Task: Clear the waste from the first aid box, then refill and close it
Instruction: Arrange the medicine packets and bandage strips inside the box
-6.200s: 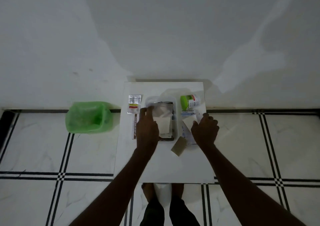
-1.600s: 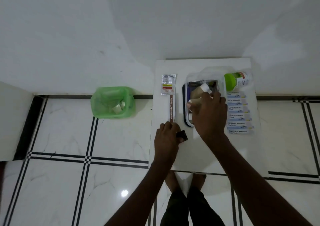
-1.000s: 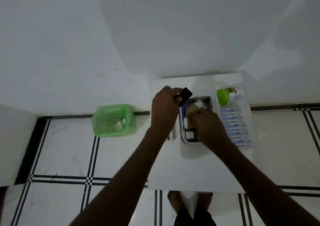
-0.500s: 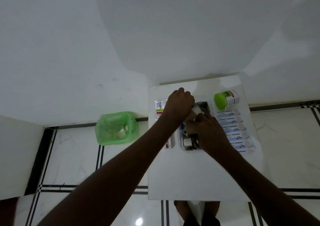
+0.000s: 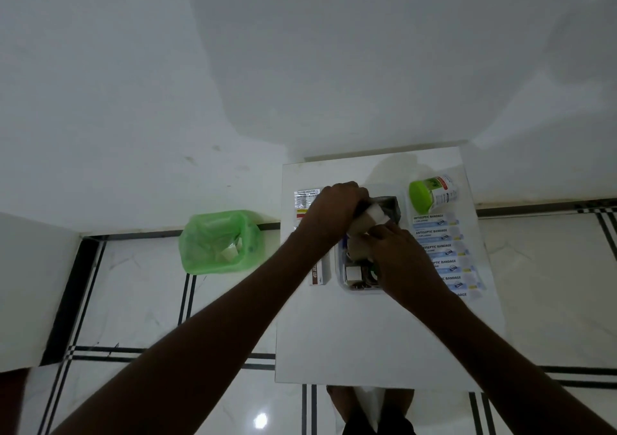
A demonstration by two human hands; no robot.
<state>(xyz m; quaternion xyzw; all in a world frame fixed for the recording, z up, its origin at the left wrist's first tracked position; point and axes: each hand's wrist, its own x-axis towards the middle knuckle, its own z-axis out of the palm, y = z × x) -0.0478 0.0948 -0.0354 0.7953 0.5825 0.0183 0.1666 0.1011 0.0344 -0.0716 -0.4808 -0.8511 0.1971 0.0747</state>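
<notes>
two bare forearms with no sleeves, left hand (image 5: 335,209) and right hand (image 5: 402,261) without gloves, rings or watch, dark trousers (image 5: 384,423) at bottom edge, bare feet (image 5: 337,394)

wall (image 5: 300,50): plain white | floor (image 5: 133,287): glossy white tiles, black stripes | light: dim

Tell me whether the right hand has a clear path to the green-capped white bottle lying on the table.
Probably yes: the green-capped white bottle lies uncovered beyond the right hand, nothing between.
</notes>
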